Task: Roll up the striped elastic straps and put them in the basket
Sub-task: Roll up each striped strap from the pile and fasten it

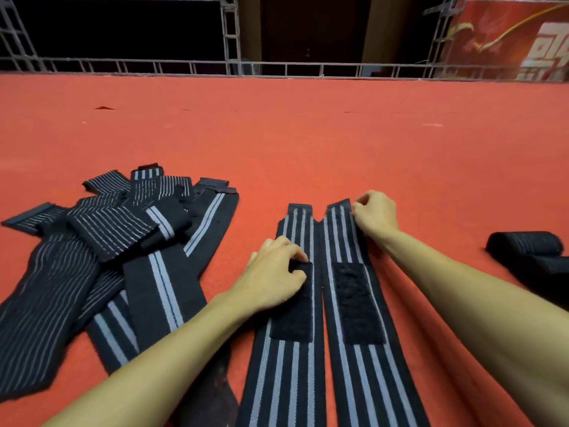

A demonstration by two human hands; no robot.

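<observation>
Lying side by side on the red carpeted floor (308, 134), two long black elastic straps with grey lengthwise stripes run away from the person, their inner edges touching. The left hand (271, 278) rests on the left strap (286, 374), fingers and thumb curled around the far edge of its black fuzzy fastening patch (292, 318). The right hand (375, 217) pinches the outer edge of the right strap (369, 380) near its far end, beyond that strap's own fastening patch (357, 303). Left of the left forearm sprawls a loose pile of black striped straps (123, 241), overlapping, some folded; the forearm hides part of the nearest one. Well apart at the right edge lie black rolled straps (526, 245). A grey metal truss railing (231, 35) borders the carpet's far side, with a red banner (508, 41) behind it at the right.
</observation>
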